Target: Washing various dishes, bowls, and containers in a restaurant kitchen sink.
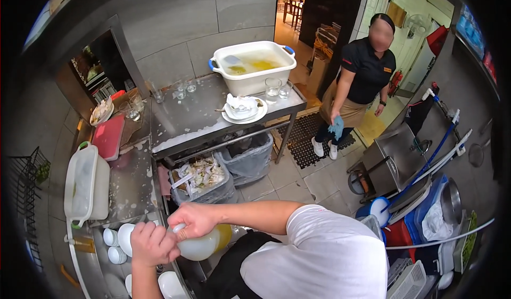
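Observation:
A translucent white plastic jug with a yellow part behind it is tilted in front of my body. My right hand is closed around its pale neck or handle, thumb on top. Against the same end of the jug, my left hand is curled into a fist. Whatever lies inside those fingers is hidden. Below both hands is a steel sink, which holds stacked small white bowls, a white dish and a larger white dish.
On the steel counter stand a white tub of cloudy water, glasses and plates. Another tub is at left. Waste bins sit underneath. A person holding a blue cloth stands by the doorway.

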A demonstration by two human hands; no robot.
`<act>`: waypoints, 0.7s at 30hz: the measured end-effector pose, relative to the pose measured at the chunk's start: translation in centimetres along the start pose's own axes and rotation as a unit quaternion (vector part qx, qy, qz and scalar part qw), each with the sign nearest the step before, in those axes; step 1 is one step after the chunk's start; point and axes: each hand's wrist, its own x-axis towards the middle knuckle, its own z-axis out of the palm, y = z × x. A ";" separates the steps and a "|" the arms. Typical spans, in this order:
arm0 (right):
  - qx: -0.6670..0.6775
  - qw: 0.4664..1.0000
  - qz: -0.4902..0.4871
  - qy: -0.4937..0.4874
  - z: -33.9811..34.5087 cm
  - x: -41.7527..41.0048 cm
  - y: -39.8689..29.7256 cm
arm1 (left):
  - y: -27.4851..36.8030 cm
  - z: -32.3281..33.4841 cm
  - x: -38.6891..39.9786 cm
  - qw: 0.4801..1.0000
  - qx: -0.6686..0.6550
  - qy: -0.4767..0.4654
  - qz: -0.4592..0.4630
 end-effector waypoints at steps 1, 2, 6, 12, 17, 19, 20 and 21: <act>-0.008 1.000 0.017 0.014 0.4 0.4 0.0 | -0.2 0.2 -0.6 0.998 0.003 0.004 -0.068; -0.010 1.000 0.015 0.016 0.6 0.9 -0.2 | -0.4 0.2 -0.7 0.991 0.006 0.011 -0.134; -0.091 0.993 0.036 0.068 1.9 3.4 0.1 | 1.4 -0.9 0.6 0.846 0.028 -0.106 -0.522; -0.128 0.989 0.055 0.057 1.8 5.5 -1.2 | 2.5 -4.4 -2.2 0.811 -0.032 -0.112 -0.574; -0.173 0.984 0.007 0.048 3.4 8.5 -0.2 | 0.0 -6.7 -7.2 0.844 0.016 -0.051 -0.534; -0.173 0.984 -0.015 0.030 4.0 9.9 0.6 | -0.2 -6.9 -7.0 0.897 -0.009 0.086 -0.434; -0.177 0.983 -0.030 0.026 4.6 10.4 0.8 | -0.9 -7.2 -6.8 0.922 -0.057 0.050 -0.379; -0.166 0.985 -0.031 0.035 4.7 10.8 0.4 | -1.6 -7.5 -6.9 0.939 -0.104 0.016 -0.326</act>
